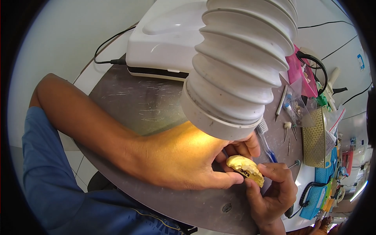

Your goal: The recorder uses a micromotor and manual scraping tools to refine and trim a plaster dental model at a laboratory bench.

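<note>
A yellow plaster dental cast (pixel 236 161), with a row of moulded teeth and dark handwriting on its side, is held between my two hands over the grey worktop. My left hand (pixel 192 154) reaches across from the left and grips the cast's left end, thumb in front and fingers curled behind. Part of that hand's back and fingers disappears under the mouth of a white corrugated hose (pixel 239 70). With thumb and forefinger, my right hand (pixel 278 192) pinches the right end of the cast. A toothbrush (pixel 267 143) with a blue-tipped handle lies just beyond the fingers.
Behind the hose stands a white machine (pixel 164 43) with a black cable. To the right are a pink container (pixel 303 74), a woven basket (pixel 314 141), small burs (pixel 288 131), a pen-like tool (pixel 281 103) and blue baskets (pixel 313 201). The worktop (pixel 133 98) has a curved front edge.
</note>
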The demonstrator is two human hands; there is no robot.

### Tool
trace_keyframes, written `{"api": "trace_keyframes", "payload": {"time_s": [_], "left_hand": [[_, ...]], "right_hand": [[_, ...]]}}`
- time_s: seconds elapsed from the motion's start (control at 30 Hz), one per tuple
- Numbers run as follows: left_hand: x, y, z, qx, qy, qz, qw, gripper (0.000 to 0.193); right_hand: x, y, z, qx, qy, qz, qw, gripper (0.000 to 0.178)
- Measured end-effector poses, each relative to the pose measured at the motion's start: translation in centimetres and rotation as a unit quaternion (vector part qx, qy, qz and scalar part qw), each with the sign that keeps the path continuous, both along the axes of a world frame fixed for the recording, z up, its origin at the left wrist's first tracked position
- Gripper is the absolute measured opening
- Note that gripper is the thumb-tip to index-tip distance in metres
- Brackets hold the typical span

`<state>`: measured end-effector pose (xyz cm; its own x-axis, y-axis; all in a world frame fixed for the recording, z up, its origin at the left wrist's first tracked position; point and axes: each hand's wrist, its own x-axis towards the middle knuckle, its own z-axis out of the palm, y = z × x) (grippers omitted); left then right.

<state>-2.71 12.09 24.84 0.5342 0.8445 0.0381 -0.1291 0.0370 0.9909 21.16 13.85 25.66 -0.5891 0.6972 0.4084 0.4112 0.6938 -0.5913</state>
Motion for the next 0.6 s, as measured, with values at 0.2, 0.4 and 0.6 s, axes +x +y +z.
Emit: {"api": "trace_keyframes", "payload": {"time_s": [0.2,0.4,0.6], "left_hand": [[-0.07,0.12,-0.10,0.052,0.033,0.001,0.998,0.039],[-0.06,0.10,-0.24,0.075,0.051,0.015,0.996,0.035],[0.15,-0.09,-0.59,0.075,0.034,0.038,0.996,0.031]], "right_hand": [[-0.26,-0.18,0.07,0.055,-0.020,0.009,0.998,0.030],[-0.43,-0.32,0.10,0.071,-0.026,0.011,0.997,0.031],[-0.59,-0.06,0.42,0.081,-0.032,0.044,0.995,0.031]]}}
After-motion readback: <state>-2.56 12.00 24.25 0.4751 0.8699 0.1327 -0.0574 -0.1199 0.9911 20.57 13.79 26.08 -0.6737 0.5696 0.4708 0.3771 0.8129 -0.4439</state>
